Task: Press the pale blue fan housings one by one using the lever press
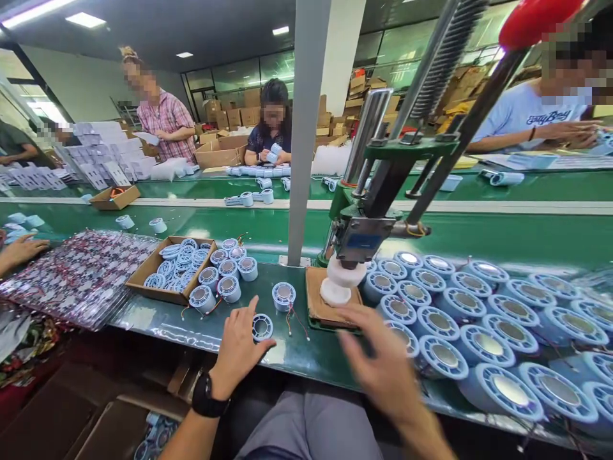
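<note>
My left hand (pixel 241 342), with a black watch on its wrist, has thumb and fingers spread beside a blue ring-shaped part (pixel 262 327) near the table's front edge. Just behind stands a round blue housing (pixel 284 296) with a grey disc and thin wires. My right hand (pixel 376 354), blurred, is open in front of the green hand press (pixel 366 239), with nothing visible in it. Under the press's white round head (pixel 345 273), a white round block (pixel 335 292) rests on a brown pad (pixel 316 281). No housing is on that block.
Rows of blue housings (pixel 462 303) fill the right side. A cardboard box (pixel 165 292) of blue rings and a cluster of housings (pixel 228 285) stand left. A grey post (pixel 306 128) rises behind. Another person's hand (pixel 23 251) is at far left; people work across the green conveyor (pixel 258 223).
</note>
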{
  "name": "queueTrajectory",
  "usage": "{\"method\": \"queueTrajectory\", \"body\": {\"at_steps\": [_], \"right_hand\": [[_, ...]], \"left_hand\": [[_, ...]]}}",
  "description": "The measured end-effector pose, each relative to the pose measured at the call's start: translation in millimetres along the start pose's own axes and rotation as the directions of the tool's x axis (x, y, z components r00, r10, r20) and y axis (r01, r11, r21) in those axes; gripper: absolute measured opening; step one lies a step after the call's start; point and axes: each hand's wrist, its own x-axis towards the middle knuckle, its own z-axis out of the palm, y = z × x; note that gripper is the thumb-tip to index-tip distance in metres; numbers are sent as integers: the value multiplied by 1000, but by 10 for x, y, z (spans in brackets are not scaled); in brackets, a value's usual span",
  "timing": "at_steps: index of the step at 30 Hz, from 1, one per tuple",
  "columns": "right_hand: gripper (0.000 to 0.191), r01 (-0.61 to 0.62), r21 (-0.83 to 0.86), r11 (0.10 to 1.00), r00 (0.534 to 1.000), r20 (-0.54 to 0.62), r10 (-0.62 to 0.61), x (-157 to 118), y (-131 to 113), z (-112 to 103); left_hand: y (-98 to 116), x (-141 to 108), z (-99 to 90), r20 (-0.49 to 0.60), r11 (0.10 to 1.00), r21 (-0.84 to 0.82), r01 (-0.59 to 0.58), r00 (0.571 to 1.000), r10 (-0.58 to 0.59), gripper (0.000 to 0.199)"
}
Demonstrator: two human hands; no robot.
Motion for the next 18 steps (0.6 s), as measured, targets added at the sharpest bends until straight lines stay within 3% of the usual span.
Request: {"method": "queueTrajectory", "body": {"at_steps": [3, 6, 9, 11, 13, 15, 18], "right_hand": [[49, -47, 27, 999, 993, 113, 43, 94, -235, 965], [59, -181, 26, 983, 967, 189, 173, 265, -164, 1361], [54, -201, 62, 978, 950, 256, 179, 225, -77, 1359], [55, -189, 83, 978, 954, 251, 163, 67, -85, 1281], [60, -195, 80, 978, 963, 206, 175, -135, -124, 1213], [60, -203, 59, 977, 971, 143, 193, -310, -159, 1177], [59, -189, 38, 981, 980, 70, 186, -437, -164, 1178]], "left_hand": [[0, 0, -38, -53, 998, 48, 36, 998, -33, 102], [-102, -4, -157, 78, 993, -13, -119, 990, 120, 90], [-201, 4, -216, 149, 974, -93, -207, 964, 219, 66], [-209, 13, -190, 69, 974, -181, -140, 986, 155, 59], [-147, 16, -136, -73, 950, -313, -11, 997, -13, 62], [-14, 6, -85, -158, 903, -425, 62, 977, -141, 71], [260, -14, -38, -121, 899, -438, 4, 991, -64, 82]]}}
